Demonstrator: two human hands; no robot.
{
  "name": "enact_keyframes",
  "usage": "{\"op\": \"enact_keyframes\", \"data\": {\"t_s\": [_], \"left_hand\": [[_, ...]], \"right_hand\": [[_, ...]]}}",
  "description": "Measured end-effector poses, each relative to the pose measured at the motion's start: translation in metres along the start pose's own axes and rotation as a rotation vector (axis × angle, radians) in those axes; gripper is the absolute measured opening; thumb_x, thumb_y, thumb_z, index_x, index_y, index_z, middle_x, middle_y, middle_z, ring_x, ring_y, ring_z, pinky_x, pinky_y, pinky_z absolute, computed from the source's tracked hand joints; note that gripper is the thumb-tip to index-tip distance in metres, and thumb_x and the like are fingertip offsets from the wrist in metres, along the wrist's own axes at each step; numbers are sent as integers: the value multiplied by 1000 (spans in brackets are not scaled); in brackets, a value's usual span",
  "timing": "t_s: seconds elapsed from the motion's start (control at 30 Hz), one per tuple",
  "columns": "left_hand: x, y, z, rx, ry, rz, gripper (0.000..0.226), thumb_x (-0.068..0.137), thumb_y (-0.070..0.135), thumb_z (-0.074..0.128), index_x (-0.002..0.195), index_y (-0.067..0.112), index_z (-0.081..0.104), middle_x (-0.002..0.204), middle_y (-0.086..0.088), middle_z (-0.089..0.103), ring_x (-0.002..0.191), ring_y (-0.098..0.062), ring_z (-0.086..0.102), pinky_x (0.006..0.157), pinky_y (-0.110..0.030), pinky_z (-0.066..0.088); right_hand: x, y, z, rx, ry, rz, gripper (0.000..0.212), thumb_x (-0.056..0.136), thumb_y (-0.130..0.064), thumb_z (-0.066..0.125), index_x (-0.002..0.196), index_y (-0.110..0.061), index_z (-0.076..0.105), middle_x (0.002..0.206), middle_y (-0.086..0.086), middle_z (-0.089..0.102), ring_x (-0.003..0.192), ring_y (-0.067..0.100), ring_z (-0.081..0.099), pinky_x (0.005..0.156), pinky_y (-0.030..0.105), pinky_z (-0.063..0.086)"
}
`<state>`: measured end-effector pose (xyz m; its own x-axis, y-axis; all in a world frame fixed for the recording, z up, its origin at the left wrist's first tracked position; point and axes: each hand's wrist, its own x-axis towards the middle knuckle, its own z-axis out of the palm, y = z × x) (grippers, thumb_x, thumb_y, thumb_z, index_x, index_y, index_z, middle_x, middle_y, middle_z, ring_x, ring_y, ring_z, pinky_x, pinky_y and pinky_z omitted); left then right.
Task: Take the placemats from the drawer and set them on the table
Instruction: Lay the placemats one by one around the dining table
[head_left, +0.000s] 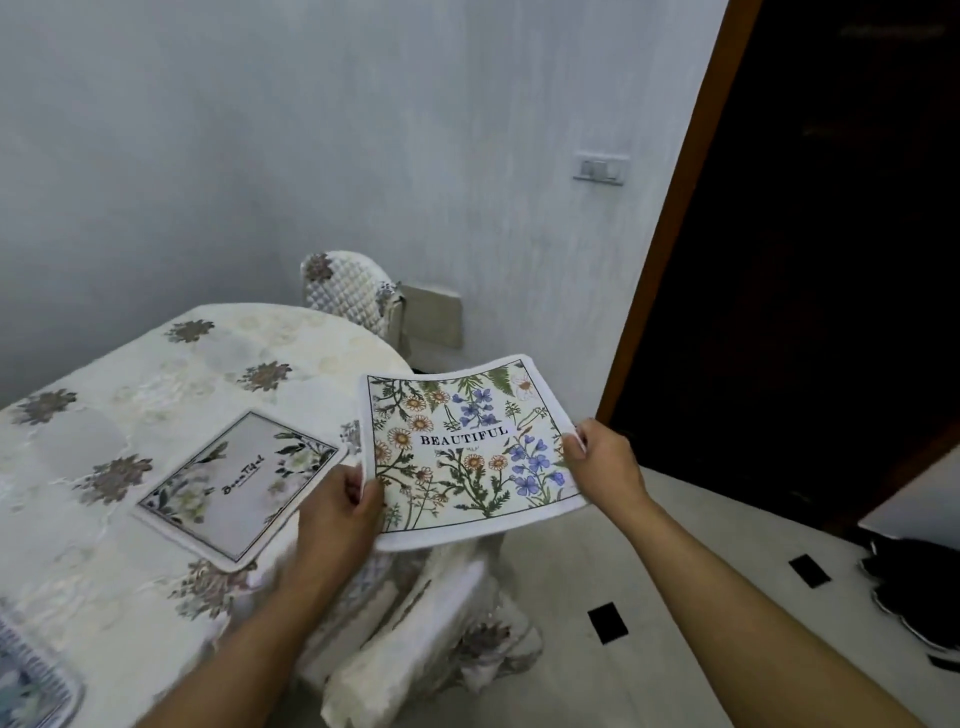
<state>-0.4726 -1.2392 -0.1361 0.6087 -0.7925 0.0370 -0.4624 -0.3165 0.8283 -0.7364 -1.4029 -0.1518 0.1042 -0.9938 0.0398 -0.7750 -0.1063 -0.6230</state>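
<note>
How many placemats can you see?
3. The left hand and right hand hold the flowery placemat up; the pale placemat lies flat on the table; the blue-patterned placemat, mostly cut off, is at the bottom-left corner. More may be out of view.

Pale grey wall, wall switch, dark door, quilted chair, light floor with black insets

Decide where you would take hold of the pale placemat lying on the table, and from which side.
Grip its near corner, coming from the near edge of the table. The pale placemat lies flat on the cloth, so its middle offers nothing to pinch; that corner seems to reach the rim, probably letting fingers slide under. The left hand and right hand hold the flowered placemat.
</note>
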Motion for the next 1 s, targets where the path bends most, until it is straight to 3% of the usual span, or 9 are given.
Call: {"op": "enact_keyframes", "data": {"t_s": [0.2,0.27,0.3,0.37,0.43,0.57,0.7,0.8,1.0], "left_hand": [[69,36,73,36,-23,38,19,88,24,59,71,15,54,61,-5,61,58,-24,56,51,-34,44],[90,56,99,11,-38,47,18,88,17,58,73,8,54,62,-7,58,54,-23,54,37,-31,39],[101,66,112,-8,-59,37,16,89,14,57,76,4,55,65,-9,59,53,-20,54,31,-23,37],[125,80,138,0,-85,26,15,91,17,57,80,7,57,69,-8,62,54,-17,58,29,-19,38],[147,88,160,50,-76,47,17,90,26,59,75,18,54,67,-4,64,57,-18,60,38,-32,45],[187,107,203,82,-26,15,17,89,29,60,75,20,54,65,2,63,60,-17,58,56,-35,48],[220,129,245,52,31,-73,13,91,27,59,81,20,58,68,2,65,63,-15,60,54,-30,44],[245,140,269,63,144,-153,14,90,31,59,80,22,57,71,3,66,66,-15,61,56,-33,48],[284,174,295,69,296,-300,13,92,32,58,82,23,56,77,3,67,69,-15,63,55,-31,48]], "right_hand": [[81,38,-21,-8,-17,19,26,97,-38,48,78,-20,49,76,-1,62,65,13,58,49,28,39],[110,51,-30,-2,-10,53,27,96,-39,48,76,-22,47,76,0,62,67,17,60,51,31,43],[126,58,-35,-7,-12,62,27,96,-40,48,76,-22,47,76,0,62,67,17,61,52,31,44],[157,72,-43,-42,-23,70,26,97,-41,47,80,-21,49,78,-1,61,68,14,59,50,28,41],[186,85,-50,-73,-22,70,27,98,-42,46,83,-20,50,78,-1,61,68,12,58,50,28,40],[258,110,-51,-71,-43,38,29,97,-43,45,83,-18,50,78,1,61,68,16,58,54,34,45],[343,120,-44,-67,-106,-74,28,98,-39,46,85,-15,51,80,1,61,69,16,57,54,32,44],[410,118,-38,-45,-189,-197,25,98,-36,48,81,-17,48,77,0,58,69,19,55,51,28,34],[520,90,-26,-11,-323,-393,24,97,-34,49,84,-13,52,82,3,62,73,20,57,54,29,35]]}}
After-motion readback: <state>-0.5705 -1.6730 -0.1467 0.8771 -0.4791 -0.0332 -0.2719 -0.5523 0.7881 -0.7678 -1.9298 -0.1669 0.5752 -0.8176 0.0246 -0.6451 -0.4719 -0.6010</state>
